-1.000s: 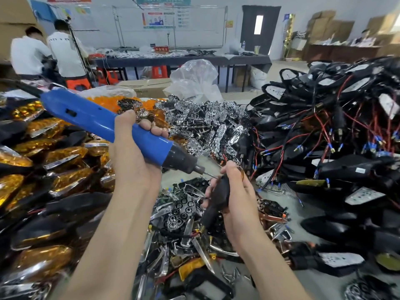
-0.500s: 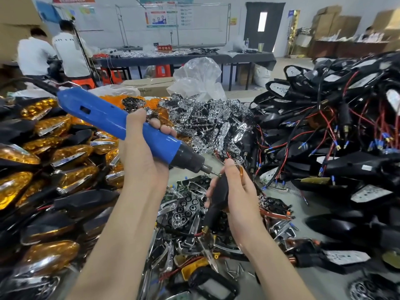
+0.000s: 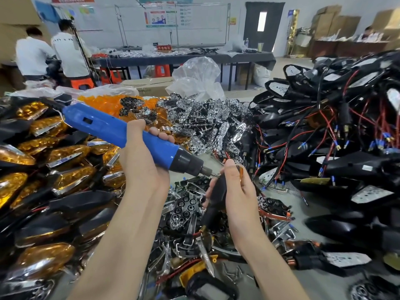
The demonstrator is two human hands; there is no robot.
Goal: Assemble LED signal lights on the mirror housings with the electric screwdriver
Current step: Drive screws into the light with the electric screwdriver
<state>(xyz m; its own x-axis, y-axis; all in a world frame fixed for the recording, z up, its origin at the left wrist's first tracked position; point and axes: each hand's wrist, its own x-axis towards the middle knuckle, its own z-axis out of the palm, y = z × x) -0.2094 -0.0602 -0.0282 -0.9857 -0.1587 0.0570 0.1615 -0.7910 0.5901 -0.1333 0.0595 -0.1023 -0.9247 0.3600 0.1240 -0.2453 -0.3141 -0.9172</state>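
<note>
My left hand (image 3: pixel 142 167) grips the blue electric screwdriver (image 3: pixel 112 132) around its middle, with the black nose slanting down to the right. The bit tip touches the top of a black mirror housing (image 3: pixel 217 195) that my right hand (image 3: pixel 240 191) holds upright, fingers curled round it. An amber lens edge (image 3: pixel 242 173) shows just past my right thumb. Most of the housing is hidden behind my right hand.
Finished amber-lensed housings (image 3: pixel 54 169) pile up at the left. Chrome reflector inserts (image 3: pixel 201 120) lie heaped at the centre back. Black housings with red and black wires (image 3: pixel 335 137) fill the right. Loose parts (image 3: pixel 186 213) lie under my hands. Two people (image 3: pixel 52 53) work at the far left.
Both hands and the screwdriver have kept their pose on the housing. The view has shifted slightly, so everything sits a little further right and higher in the frame.
</note>
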